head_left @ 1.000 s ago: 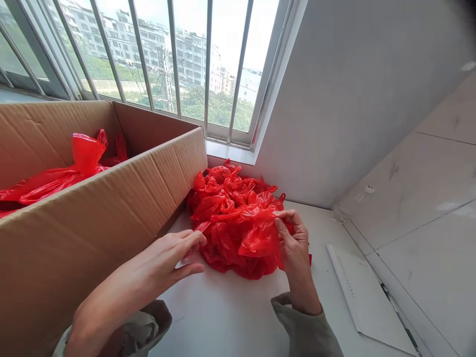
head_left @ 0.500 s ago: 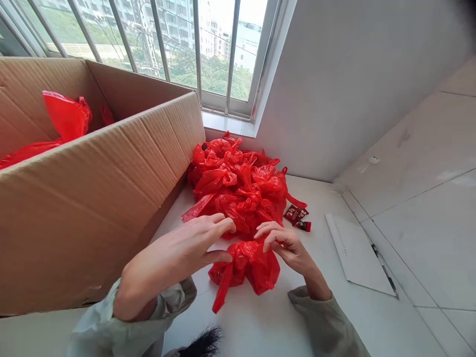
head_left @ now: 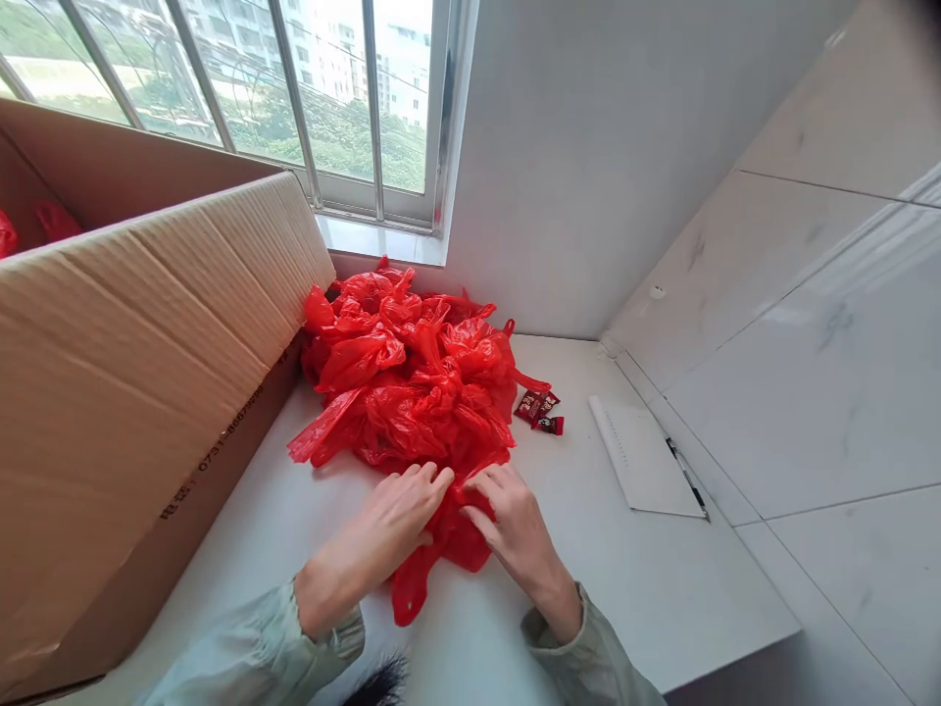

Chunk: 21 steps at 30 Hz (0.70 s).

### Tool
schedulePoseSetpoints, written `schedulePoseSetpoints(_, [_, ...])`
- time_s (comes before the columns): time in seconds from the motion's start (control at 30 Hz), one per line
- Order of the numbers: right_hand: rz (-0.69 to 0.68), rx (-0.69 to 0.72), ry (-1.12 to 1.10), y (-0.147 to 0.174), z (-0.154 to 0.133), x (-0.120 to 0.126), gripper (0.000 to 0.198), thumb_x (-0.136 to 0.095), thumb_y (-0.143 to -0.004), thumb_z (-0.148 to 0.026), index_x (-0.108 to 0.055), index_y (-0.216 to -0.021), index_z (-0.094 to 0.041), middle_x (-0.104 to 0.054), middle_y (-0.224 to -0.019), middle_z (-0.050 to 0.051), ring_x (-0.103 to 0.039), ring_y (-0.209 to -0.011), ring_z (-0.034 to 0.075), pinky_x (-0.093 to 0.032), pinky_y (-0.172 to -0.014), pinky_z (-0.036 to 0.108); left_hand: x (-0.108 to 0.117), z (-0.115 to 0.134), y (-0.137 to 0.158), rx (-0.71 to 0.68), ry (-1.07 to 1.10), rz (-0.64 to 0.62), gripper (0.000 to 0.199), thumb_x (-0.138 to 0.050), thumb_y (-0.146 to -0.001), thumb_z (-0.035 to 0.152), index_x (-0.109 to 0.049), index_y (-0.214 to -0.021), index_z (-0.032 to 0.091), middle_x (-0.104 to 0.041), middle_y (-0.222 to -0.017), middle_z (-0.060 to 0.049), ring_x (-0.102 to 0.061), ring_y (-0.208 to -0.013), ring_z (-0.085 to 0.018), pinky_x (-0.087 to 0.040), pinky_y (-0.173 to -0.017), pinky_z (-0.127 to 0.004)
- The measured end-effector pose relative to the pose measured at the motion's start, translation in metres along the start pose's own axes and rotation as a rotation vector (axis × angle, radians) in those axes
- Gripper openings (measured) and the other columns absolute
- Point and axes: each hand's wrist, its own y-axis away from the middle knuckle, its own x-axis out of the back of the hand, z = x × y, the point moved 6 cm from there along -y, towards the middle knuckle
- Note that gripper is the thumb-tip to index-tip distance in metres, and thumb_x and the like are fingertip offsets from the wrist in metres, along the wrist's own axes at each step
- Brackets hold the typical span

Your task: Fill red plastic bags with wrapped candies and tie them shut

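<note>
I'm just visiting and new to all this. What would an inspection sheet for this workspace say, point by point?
Surface: white table, with its edge visible at lower right.
Job's things: a red plastic bag under the hands; a heap of red bags just beyond it.
Clutter: small dark-red packets right of the heap; a white notebook with a pen along its edge; a cardboard box at left, red plastic inside.
Hands: left hand and right hand both at the near bag; exact grip unclear.
Cables: nothing seen on the table.
Surroundings: barred window, plain wall, tiled wall.
</note>
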Motion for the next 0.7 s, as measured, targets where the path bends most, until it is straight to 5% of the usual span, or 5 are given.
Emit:
schedulePoseSetpoints(0.2, [0.173,-0.122,-0.263,0.009,0.025,0.017,0.016,-0.059,-0.083,-0.01,-0.056,-0.071,-0.021,-0.059,-0.073,-0.002,-0.052,-0.069,0.014,-0.041,-0.067,0.026,0.016,-0.043,0.005,0.024,0.189,0.126,0.012,-0.045,-0.083,0.017,-0.045,-0.071,0.021,-0.058,-0.073,0.002,-0.051,-0.064,-0.015,-0.037,-0.06,-0.026])
schedulePoseSetpoints(0.3, [0.275,-0.266,-0.348,0.026,0.055,0.036,0.014,-0.059,-0.087,-0.024,-0.055,-0.075,-0.021,-0.059,-0.072,-0.002,-0.053,-0.068,0.014,-0.042,-0.067,0.026,0.038,-0.078,0.026,0.106,0.282,0.241,0.021,-0.046,-0.088,0.033,-0.047,-0.071,0.021,-0.055,-0.07,0.002,-0.047,-0.063,-0.015,-0.038,-0.059,-0.026])
schedulePoseSetpoints(0.43, [0.241,-0.363,-0.388,0.048,0.081,0.043,0.015,-0.058,-0.089,-0.034,-0.056,-0.082,-0.021,-0.062,-0.077,0.0,-0.056,-0.071,0.016,-0.045,-0.069,0.029,0.038,-0.099,0.052,0.133,0.348,0.187,0.026,-0.053,-0.09,0.046,-0.062,-0.091,0.021,-0.067,-0.088,-0.002,-0.061,-0.075,-0.019,-0.05,-0.064,-0.026])
schedulePoseSetpoints(0.57, [0.14,-0.309,-0.234,0.057,0.069,0.044,0.031,-0.061,-0.087,-0.03,-0.057,-0.117,-0.024,-0.064,-0.114,0.006,-0.058,-0.102,0.023,-0.048,-0.082,0.035,0.027,-0.072,0.06,0.142,0.288,0.174,0.067,-0.075,-0.078,0.031,-0.044,-0.138,0.029,-0.052,-0.14,-0.009,-0.05,-0.127,-0.03,-0.046,-0.105,-0.046])
schedulePoseSetpoints(0.7, [0.158,-0.171,-0.128,0.039,0.037,0.048,0.055,-0.068,-0.084,-0.032,-0.049,-0.136,-0.027,-0.055,-0.135,0.008,-0.046,-0.124,0.028,-0.047,-0.095,0.043,0.035,-0.013,0.039,-0.045,0.152,0.397,0.073,-0.07,-0.083,0.017,-0.036,-0.146,0.031,-0.041,-0.149,-0.01,-0.037,-0.138,-0.031,-0.041,-0.11,-0.052])
